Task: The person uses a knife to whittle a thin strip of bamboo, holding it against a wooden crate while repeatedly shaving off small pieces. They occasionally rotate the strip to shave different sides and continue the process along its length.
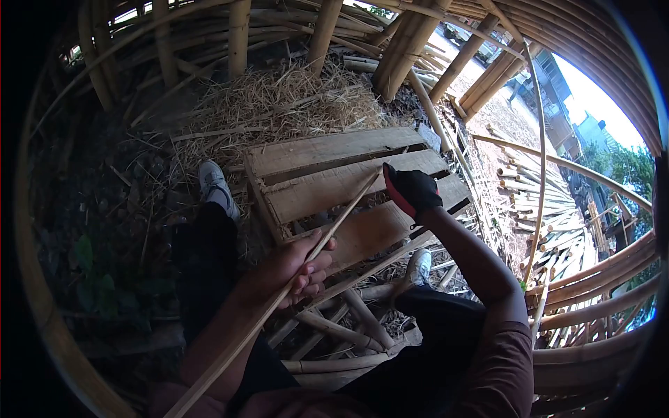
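A long, thin bamboo strip (259,324) runs from the bottom edge up to the middle of the view. My bare left hand (305,270) is wrapped round it partway along. My right hand (412,189), in a black and red glove, is closed at the strip's upper end; whatever else lies inside its fingers is hidden. Both hands are above a low slatted wooden crate (348,182), which stands on the ground between my feet.
Dry straw and shavings (286,97) lie behind the crate. Upright bamboo posts (238,38) stand beyond them. Cut bamboo poles (550,202) are piled at the right. Bamboo pieces (341,327) lie crossed near my legs. Curved bamboo rails (599,313) border the lower right.
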{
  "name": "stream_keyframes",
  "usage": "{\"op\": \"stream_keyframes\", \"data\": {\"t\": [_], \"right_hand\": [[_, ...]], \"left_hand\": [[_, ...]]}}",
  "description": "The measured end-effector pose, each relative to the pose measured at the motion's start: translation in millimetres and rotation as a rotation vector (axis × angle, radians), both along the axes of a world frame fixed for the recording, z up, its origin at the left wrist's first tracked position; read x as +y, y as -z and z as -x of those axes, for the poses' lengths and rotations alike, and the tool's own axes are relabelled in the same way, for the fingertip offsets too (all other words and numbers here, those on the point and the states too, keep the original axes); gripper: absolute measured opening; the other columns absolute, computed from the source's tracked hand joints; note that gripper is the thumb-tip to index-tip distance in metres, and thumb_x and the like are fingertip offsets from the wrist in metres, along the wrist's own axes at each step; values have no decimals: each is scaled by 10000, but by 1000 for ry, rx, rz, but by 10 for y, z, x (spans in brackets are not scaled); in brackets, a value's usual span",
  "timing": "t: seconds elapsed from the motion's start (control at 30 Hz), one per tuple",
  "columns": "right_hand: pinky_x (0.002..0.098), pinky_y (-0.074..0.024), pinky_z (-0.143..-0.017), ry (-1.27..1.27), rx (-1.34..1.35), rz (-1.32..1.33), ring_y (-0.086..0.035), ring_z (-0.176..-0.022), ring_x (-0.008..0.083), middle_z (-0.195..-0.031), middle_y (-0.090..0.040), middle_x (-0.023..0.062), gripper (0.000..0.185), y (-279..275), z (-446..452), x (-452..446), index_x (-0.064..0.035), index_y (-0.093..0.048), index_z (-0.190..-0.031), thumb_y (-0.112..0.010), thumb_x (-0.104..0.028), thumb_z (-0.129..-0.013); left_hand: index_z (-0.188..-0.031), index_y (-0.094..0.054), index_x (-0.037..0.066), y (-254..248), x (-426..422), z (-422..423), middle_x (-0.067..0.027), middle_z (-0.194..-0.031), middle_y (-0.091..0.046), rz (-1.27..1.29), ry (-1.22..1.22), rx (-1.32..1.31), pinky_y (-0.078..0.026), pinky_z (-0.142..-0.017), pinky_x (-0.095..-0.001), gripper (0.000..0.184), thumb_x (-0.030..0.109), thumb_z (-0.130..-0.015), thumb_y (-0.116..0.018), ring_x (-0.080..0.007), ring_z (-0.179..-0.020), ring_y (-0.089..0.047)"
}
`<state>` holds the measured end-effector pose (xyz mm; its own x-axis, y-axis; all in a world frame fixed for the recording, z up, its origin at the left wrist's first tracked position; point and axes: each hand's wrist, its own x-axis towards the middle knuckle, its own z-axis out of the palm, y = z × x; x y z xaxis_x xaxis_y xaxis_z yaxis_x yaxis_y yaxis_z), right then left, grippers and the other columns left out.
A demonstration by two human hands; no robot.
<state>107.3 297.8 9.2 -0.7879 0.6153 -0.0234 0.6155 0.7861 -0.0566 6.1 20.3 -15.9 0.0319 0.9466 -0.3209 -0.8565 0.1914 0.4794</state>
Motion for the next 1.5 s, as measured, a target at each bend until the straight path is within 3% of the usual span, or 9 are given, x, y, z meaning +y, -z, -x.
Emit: {"op": "stream_keyframes", "data": {"t": [0.17,0.27,0.43,0.6,0.7,0.9,1.1,1.33,1.5], "right_hand": [[462,-520,-716,19,49,73,-664,-752,389,-735,-669,194,552,78,-78,-376,-83,-712,-802,-413,-506,-994],[464,-540,-674,-269,164,28,-664,-659,380,-667,-668,138,429,4,-151,-652,-108,-718,-747,-520,-410,-978],[476,-531,-647,-14,-62,-132,-670,-667,361,-668,-675,121,690,106,-80,292,-121,-714,-745,-252,-566,-996],[436,-545,-605,-331,-115,-314,-668,-612,316,-645,-673,88,535,25,-158,-82,-153,-713,-722,-374,-461,-999],[418,-538,-562,-663,187,-342,-636,-546,328,-595,-649,95,486,102,-204,-146,-167,-717,-713,-429,-445,-988],[416,-533,-585,-586,111,-321,-649,-600,323,-636,-668,78,469,345,-118,643,-221,-731,-802,-387,-474,-995],[419,-517,-528,-697,139,-323,-638,-560,318,-626,-660,72,329,241,-218,184,-226,-730,-805,-503,-399,-969],[407,-534,-581,-295,-68,-225,-663,-617,292,-646,-671,78,471,87,-83,536,-157,-714,-721,-446,-447,-977],[432,-517,-540,-616,59,-334,-634,-555,308,-609,-648,71,497,203,-186,240,-154,-681,-675,-439,-473,-969]], "left_hand": [[-1057,-458,76,-68,-13,1,92,-539,-382,18,0,47,-302,-326,-136,311,353,-1075,-316,20,-352,-368],[-1057,-457,77,-44,-29,-5,89,-540,-379,41,6,70,-308,-325,-135,309,351,-1075,-313,20,-353,-368],[-1051,-451,68,-122,-26,-32,85,-539,-366,10,17,164,-333,-319,-145,326,365,-1071,-319,9,-355,-373],[-1040,-458,55,-74,9,7,57,-529,-376,42,54,298,-352,-328,-163,352,380,-1067,-325,-20,-358,-388],[-1038,-468,46,-28,12,4,42,-525,-383,62,95,400,-364,-338,-174,368,384,-1066,-325,-37,-357,-388],[-1052,-478,35,-61,17,18,32,-523,-387,81,76,356,-370,-356,-182,393,402,-1060,-336,-48,-367,-379],[-1056,-478,39,-112,-10,-5,35,-531,-381,55,99,483,-378,-379,-177,393,401,-1062,-328,-48,-373,-386],[-1056,-480,43,-70,-12,17,36,-536,-378,35,64,331,-367,-377,-180,368,383,-1063,-339,-42,-375,-377],[-1057,-475,55,-103,-23,-1,46,-535,-381,42,92,384,-358,-378,-181,368,398,-1062,-342,-31,-371,-371]]}}
